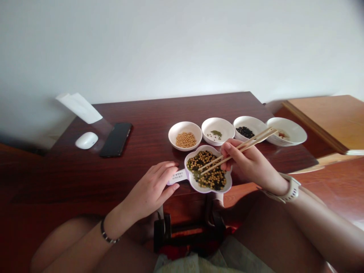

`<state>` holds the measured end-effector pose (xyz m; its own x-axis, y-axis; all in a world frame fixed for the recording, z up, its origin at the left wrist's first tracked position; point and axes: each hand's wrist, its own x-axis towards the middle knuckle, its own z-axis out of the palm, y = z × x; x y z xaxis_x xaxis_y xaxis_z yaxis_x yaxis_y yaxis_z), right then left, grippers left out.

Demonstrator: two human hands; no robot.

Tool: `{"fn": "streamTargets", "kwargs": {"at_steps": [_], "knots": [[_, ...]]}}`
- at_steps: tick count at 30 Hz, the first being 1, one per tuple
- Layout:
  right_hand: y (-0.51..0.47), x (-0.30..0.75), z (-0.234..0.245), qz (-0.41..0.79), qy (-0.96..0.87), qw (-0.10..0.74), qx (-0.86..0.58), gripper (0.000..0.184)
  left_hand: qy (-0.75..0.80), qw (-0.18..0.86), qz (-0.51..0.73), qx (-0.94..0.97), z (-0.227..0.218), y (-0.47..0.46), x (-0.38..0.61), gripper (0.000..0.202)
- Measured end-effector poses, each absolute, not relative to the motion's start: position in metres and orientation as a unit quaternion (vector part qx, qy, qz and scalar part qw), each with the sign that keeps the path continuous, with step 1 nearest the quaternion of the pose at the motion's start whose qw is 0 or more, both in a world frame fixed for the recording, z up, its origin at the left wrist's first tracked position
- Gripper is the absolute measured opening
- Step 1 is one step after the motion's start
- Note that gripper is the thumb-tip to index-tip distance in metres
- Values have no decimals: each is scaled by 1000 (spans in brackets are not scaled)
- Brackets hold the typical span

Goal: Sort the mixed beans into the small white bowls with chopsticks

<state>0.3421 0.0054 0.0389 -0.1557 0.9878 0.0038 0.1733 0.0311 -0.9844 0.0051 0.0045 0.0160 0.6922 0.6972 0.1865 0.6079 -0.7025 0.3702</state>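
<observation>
Wooden chopsticks pinched in right fingers (left fingers curled around the dish handle)

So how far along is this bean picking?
Done: three white round bowls hold separate yellow soybeans, a few green mung beans and black beans. In hand: the right hand dips wooden chopsticks into a white flower-shaped dish steadied by the left hand. Remaining: that dish's large mixed bean heap.
</observation>
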Motion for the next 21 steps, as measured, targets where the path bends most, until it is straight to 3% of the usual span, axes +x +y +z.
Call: {"fn": "streamTargets", "kwargs": {"at_steps": [7,21], "knots": [[6,333,36,508,-594,391,-486,46,357,139,160,910,16,5,6,33],[2,332,47,497,-561,449,-486,46,358,142,154,910,15,5,6,33]]}}
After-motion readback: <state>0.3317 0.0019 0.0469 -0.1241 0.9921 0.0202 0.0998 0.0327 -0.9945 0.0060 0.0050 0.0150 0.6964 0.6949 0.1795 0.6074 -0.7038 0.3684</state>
